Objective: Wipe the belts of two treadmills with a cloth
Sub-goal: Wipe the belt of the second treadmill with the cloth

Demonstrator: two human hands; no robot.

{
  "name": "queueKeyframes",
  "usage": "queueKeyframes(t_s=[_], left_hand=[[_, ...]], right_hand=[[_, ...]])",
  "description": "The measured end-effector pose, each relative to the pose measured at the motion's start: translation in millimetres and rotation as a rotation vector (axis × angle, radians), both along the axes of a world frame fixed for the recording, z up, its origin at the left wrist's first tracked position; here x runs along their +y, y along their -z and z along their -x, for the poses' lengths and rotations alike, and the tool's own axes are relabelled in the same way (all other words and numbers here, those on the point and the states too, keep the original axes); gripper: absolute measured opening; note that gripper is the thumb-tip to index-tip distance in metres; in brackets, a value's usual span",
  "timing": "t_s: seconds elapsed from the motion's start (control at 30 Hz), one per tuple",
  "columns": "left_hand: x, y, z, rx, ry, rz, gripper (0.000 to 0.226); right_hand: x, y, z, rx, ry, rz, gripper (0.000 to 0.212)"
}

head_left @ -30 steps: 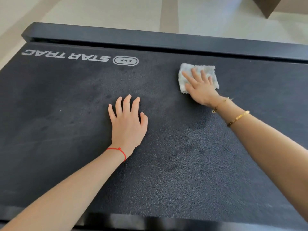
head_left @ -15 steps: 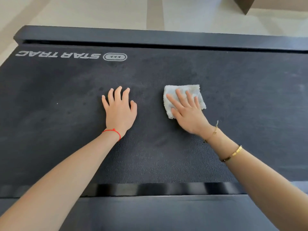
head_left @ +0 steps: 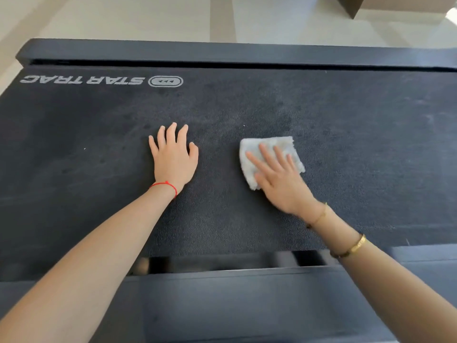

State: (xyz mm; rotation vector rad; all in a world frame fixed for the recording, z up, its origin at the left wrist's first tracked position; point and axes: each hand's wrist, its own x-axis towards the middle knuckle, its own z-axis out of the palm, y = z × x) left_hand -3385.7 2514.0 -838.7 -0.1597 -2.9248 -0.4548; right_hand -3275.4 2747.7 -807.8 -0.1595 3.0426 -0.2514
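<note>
A black textured treadmill belt (head_left: 346,144) fills most of the view, with a STAR TRAC logo (head_left: 99,80) printed at its far left. A small white folded cloth (head_left: 274,147) lies on the belt right of centre. My right hand (head_left: 279,179) presses flat on the cloth, fingers spread over it. My left hand (head_left: 174,157) rests flat on the bare belt to the left of the cloth, fingers apart, holding nothing. A red thread circles the left wrist and gold bracelets the right.
A dark side rail (head_left: 247,52) runs along the belt's far edge, and another dark rail (head_left: 247,305) lies at the near edge under my forearms. Beyond is pale tiled floor (head_left: 148,18). A brown block (head_left: 351,4) stands at the top right.
My right hand has dragged the cloth from near the far rail toward me across the belt. My left hand has stayed flat on the belt. The near rail has come into view.
</note>
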Motion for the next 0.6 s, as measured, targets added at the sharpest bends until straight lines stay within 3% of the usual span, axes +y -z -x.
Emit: queueKeyframes(t_s=[0.07, 0.2, 0.33, 0.4, 0.5, 0.6], left_hand=[[1, 0, 1, 0.002, 0.000, 0.001, 0.051], [3, 0, 0, 0.015, -0.008, -0.001, 0.051], [0, 1, 0, 0.017, 0.007, 0.003, 0.051], [-1, 1, 0, 0.013, 0.011, 0.003, 0.051], [0, 1, 0, 0.000, 0.012, 0.001, 0.051], [1, 0, 0, 0.005, 0.009, -0.003, 0.051]], right_hand=[[-4, -2, -1, -0.007, 0.060, 0.018, 0.052], [-62, 7, -52, 0.025, -0.245, 0.023, 0.054], [-65, 8, -68, 0.023, -0.336, 0.099, 0.051], [-43, 10, -56, 0.036, -0.284, 0.026, 0.051], [9, 7, -22, 0.034, -0.017, -0.046, 0.051], [27, -2, -5, -0.018, 0.200, 0.057, 0.052]])
